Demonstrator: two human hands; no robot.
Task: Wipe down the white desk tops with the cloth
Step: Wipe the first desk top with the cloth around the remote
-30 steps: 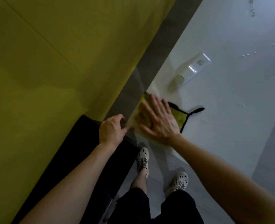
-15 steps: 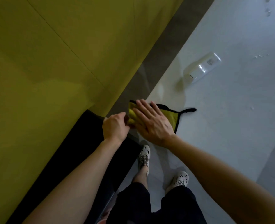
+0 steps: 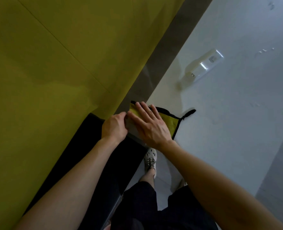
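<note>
hands have drawn together mid-frame: right hand [image 3: 151, 126] flat on the cloth [image 3: 169, 121], left hand [image 3: 115, 127] curled at the desk [image 3: 220, 130] edge, grip unclear; overshooting could drop the cloth.

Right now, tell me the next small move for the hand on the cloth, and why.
Probably slide the right hand, pressed flat on the yellow black-edged cloth, away from the corner and across the white desk top toward the white plastic bottle: droplets show beyond it.
</note>
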